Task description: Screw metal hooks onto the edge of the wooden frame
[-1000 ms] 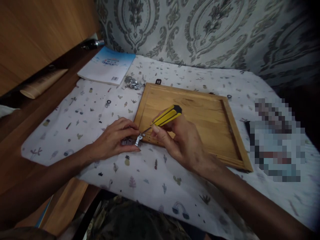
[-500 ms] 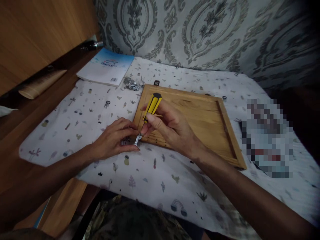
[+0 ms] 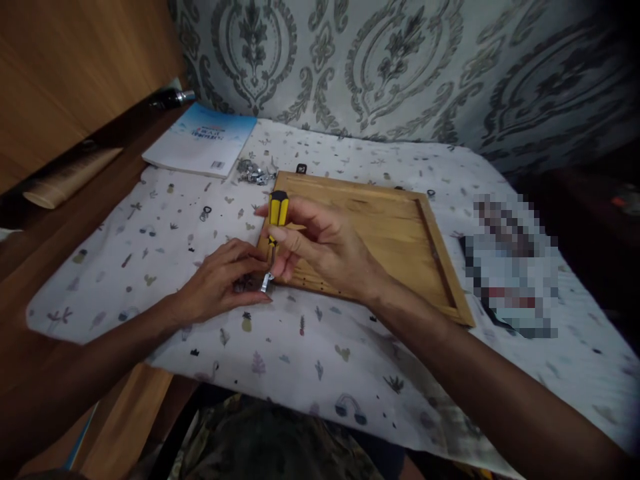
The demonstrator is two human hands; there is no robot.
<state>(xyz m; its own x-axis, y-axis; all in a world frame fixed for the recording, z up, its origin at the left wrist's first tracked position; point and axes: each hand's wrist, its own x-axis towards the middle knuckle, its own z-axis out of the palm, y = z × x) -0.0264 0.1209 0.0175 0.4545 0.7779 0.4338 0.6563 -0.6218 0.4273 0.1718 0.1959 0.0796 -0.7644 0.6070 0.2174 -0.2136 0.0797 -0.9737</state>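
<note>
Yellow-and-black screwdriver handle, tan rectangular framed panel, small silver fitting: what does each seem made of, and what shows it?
Yellow-and-black screwdriver handle: probably plastic, from its bright, even colours. Tan rectangular framed panel: wood, perhaps varnished; grain shows. Small silver fitting: apparently shiny metal, judging by its bright highlights.

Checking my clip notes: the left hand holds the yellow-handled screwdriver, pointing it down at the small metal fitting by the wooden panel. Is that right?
Not quite: the head view shows the right hand holding the yellow-handled screwdriver, pointing it down at the small metal fitting by the wooden panel.
</note>
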